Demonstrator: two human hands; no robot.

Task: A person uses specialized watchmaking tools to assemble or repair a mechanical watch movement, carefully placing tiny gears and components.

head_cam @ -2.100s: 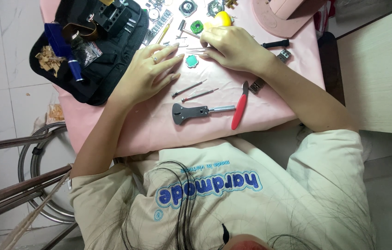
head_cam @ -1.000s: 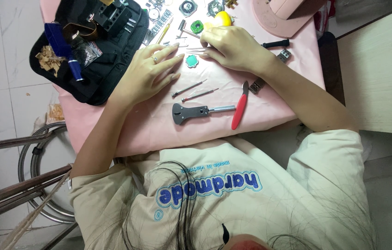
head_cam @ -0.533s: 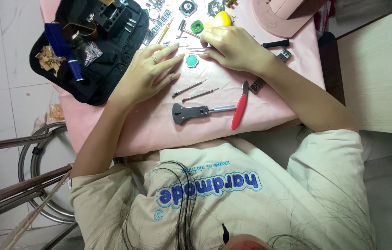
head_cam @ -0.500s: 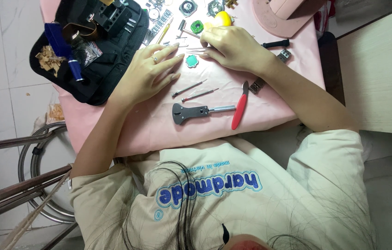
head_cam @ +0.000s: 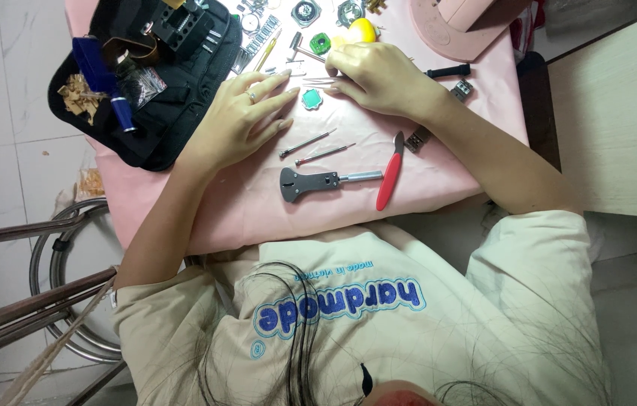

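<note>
The person sits at a table covered by a pink cloth (head_cam: 258, 210), viewed from above. The left hand (head_cam: 239, 120) lies flat on the cloth with its fingers spread and extended, holding nothing; the posture suggests it is steadying the cloth, with its fingertips just short of a small green square part (head_cam: 311, 98). That part lies free on the cloth between the two hands, touched by neither. The right hand (head_cam: 378, 75) is curled, with the fingertips drawn together at what appear to be thin metal tweezers (head_cam: 318, 80) pointing toward the left hand; the pinch itself is hidden under the knuckles, so whether it is closed on the tool cannot be confirmed. Nearer the person, two slim pin-like drivers (head_cam: 311, 146) lie side by side, and below them a grey case-opening wrench (head_cam: 318, 182) rests beside a red-handled blade tool (head_cam: 389, 174), all laid apart and within easy reach, probably as set-aside tools. A black tool pouch (head_cam: 160, 83) sits open at the left edge of the cloth, carrying a blue-handled tool (head_cam: 100, 75). Beyond the hands lie a yellow rounded object (head_cam: 361, 31), another green piece (head_cam: 320, 43) and small round metal parts (head_cam: 306, 11), too small to identify further. A pink dish-shaped object (head_cam: 461, 30) stands at the far right corner.
</note>
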